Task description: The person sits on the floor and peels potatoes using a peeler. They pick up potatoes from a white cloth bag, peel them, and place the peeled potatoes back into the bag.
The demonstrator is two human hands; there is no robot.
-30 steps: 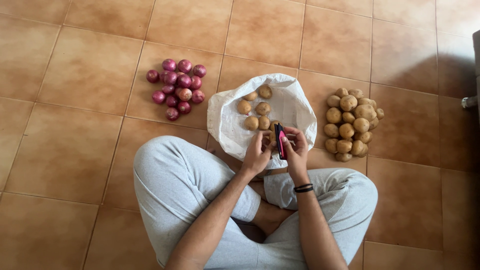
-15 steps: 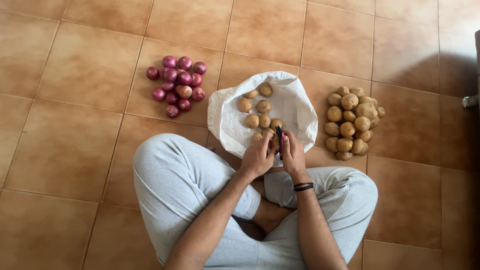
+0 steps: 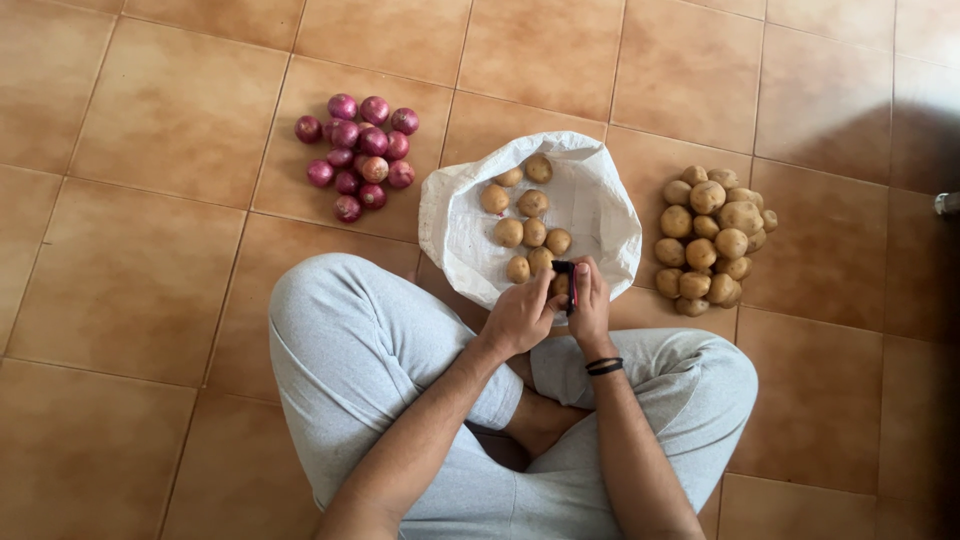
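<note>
I sit cross-legged on a tiled floor. My left hand [image 3: 520,315] grips a potato [image 3: 559,287] over the near edge of a white sack [image 3: 590,215]. My right hand [image 3: 592,305] holds a black and pink peeler [image 3: 567,280] against that potato. Several potatoes [image 3: 530,232] lie on the sack just beyond my hands. The held potato is mostly hidden by my fingers.
A heap of brown potatoes [image 3: 712,240] lies on the floor to the right of the sack. A cluster of red onions [image 3: 358,152] lies to the upper left. My grey trousered legs [image 3: 350,350] fill the lower middle. A dark object edge [image 3: 948,204] shows at far right.
Both hands have drawn closer together over the potato, and the peeler has tilted and shifted down between them. The view has shifted slightly.
</note>
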